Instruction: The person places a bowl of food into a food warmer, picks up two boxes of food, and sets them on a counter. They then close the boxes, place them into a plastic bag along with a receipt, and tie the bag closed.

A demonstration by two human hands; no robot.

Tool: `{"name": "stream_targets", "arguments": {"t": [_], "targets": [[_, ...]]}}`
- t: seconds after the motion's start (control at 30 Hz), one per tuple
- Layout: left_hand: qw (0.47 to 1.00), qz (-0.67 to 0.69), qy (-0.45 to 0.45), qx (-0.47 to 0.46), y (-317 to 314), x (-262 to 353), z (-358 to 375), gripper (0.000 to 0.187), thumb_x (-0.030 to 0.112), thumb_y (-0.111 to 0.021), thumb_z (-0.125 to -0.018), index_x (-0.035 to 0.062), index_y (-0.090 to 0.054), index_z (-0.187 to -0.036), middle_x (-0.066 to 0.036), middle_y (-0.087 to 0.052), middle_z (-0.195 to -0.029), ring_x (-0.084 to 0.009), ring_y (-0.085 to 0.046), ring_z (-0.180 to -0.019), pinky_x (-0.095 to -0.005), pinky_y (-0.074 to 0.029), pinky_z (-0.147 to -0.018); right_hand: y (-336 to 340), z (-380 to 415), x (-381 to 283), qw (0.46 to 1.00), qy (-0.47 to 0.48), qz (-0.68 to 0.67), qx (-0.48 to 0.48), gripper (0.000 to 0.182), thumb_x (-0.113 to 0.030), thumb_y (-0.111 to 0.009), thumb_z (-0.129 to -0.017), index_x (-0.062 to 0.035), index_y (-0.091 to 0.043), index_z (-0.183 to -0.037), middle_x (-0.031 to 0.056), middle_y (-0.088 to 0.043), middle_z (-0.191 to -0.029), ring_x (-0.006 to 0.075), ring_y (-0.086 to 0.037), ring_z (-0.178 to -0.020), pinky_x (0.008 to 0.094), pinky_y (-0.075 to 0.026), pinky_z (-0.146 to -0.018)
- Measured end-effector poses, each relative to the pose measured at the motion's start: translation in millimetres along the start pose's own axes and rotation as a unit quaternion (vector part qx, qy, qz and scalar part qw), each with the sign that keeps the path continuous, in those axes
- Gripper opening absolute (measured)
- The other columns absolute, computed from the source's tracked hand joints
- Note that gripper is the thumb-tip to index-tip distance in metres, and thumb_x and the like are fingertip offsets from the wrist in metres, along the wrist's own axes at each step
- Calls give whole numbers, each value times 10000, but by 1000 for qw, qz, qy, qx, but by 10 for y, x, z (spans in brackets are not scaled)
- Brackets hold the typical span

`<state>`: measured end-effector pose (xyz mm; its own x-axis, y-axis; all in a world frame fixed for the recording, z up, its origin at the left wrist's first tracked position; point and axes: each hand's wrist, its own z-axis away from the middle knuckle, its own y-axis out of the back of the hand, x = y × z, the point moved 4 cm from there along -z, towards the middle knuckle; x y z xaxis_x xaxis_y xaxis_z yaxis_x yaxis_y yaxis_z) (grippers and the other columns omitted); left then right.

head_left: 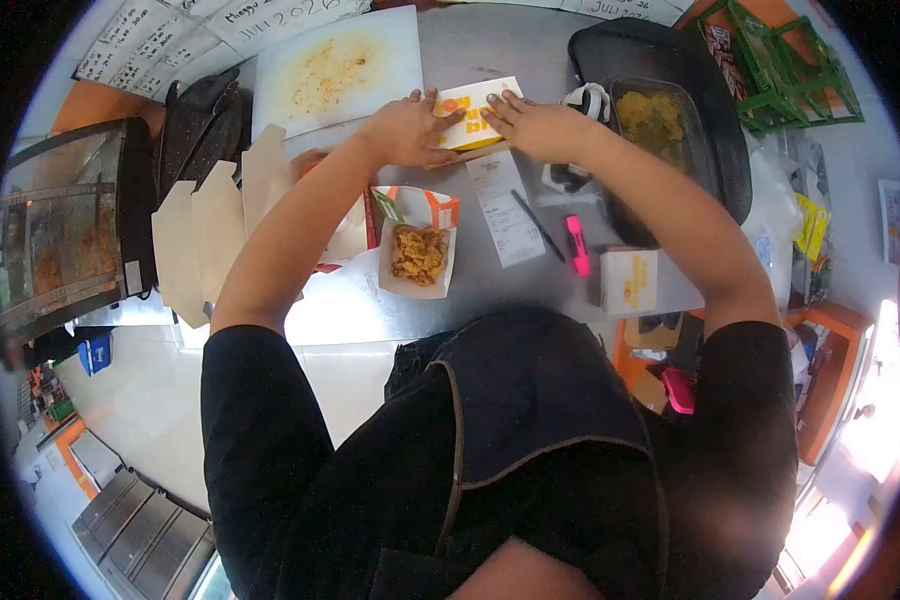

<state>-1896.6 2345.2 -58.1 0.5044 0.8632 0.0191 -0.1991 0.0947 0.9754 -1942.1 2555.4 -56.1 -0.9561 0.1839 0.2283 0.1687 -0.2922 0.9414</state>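
Observation:
A white and yellow food box [480,98] with printed lettering lies on the metal table. My left hand [407,130] rests on its left side with fingers spread. On the right side of the lid lie the stretched fingers of my right hand [540,128]. Just below the box, a printed receipt [507,215] lies flat with a dark pen [538,225] across its edge. Nearer to me stands an open paper carton [415,285] holding brown fried pieces [419,254]. Part of another open carton behind my left forearm is hidden.
A stained white cutting board [340,75] is at the back left. Upright cardboard flaps [215,230] stand at the left, near a glass display case [65,230]. On the right are a pink highlighter [577,245], a closed small box [630,282] and a dark food tub [705,150].

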Motion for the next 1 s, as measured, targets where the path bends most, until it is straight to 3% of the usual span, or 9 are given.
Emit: {"name": "stream_targets", "arguments": {"t": [0.13, 0.2, 0.4, 0.6, 0.67, 0.83, 0.9, 0.93, 1.0], "targets": [[1000, -6, -5, -20, 38, 30, -9, 821, 734, -555, -887, 247, -466, -1542, -411, -371, -1507, -537, -520, -1306, -486, -501, -1048, 27, 32, -5, 999, 6, -12, -30, 564, -113, -445, -1016, 1, -332, -1557, 253, -341, -1606, 410, -435, -1437, 427, -469, -1130], [1000, -5, -4, -25, 28, 10, -6, 833, 746, -557, -883, 249, -463, -1544, -410, -374, -1507, -533, -528, -1299, -483, -504, -1045, 56, 46, -32, 999, 11, 46, -9, 572, -116, -472, -995, 0, -359, -1543, 216, -365, -1603, 361, -435, -1448, 392, -499, -1097], [999, -13, -29, 11, 4, -7, 7, 852, 754, -594, -859, 267, -460, -1546, -403, -409, -1485, -522, -568, -1253, -476, -521, -1020, 92, 61, 93, 999, 40, 17, -19, 554, -123, -469, -1001, -37, -384, -1542, 151, -370, -1619, 294, -458, -1440, 359, -526, -1060], [1000, 4, -29, -6, -14, -42, 22, 859, 768, -598, -847, 283, -463, -1543, -409, -376, -1505, -525, -556, -1269, -488, -519, -1020, 123, 67, 86, 999, 21, 25, -22, 542, -88, -470, -994, -54, -410, -1531, 134, -351, -1631, 285, -450, -1445, 347, -545, -1032], [999, -12, -38, 27, -74, -50, 24, 902, 793, -623, -805, 292, -469, -1539, -404, -370, -1513, -520, -570, -1254, -486, -523, -1013, 171, 74, 107, 999, 31, 11, -44, 522, -81, -462, -996, -58, -432, -1517, 136, -342, -1634, 285, -447, -1447, 350, -550, -1026], [999, -22, -29, 10, 36, 8, 65, 966, 820, -660, -733, 287, -499, -1522, -385, -364, -1531, -481, -604, -1222, -462, -531, -1001, 201, 47, 43, 998, 26, -21, -57, 476, -98, -488, -986, -61, -506, -1460, 165, -365, -1617, 305, -461, -1432, 378, -565, -992], [1000, -11, -29, -2, 72, 13, 52, 975, 820, -672, -714, 274, -523, -1508, -384, -350, -1541, -472, -613, -1208, -457, -533, -995, 169, -36, 46, 995, -21, -73, -72, 492, -135, -543, -959, -71, -519, -1446, 187, -525, -1470, 337, -555, -1320, 424, -566, -947], [999, -21, -25, -17, 89, 17, 40, 971, 819, -673, -718, 274, -523, -1507, -364, -348, -1554, -454, -629, -1193, -449, -540, -990, 141, -77, 61, 994, -21, -74, -74, 492, -135, -543, -959, -71, -519, -1446, 187, -525, -1470, 337, -555, -1320, 424, -566, -947], [999, -32, -23, -32, 59, 32, 16, 968, 818, -675, -721, 274, -523, -1507, -344, -346, -1567, -436, -645, -1178, -440, -546, -984, 151, -151, 176, 961, -118, -248, -15, 354, -90, -647, -870, -5, -683, -1212, 186, -658, -1257, 365, -665, -1108, 428, -574, -902]]}}
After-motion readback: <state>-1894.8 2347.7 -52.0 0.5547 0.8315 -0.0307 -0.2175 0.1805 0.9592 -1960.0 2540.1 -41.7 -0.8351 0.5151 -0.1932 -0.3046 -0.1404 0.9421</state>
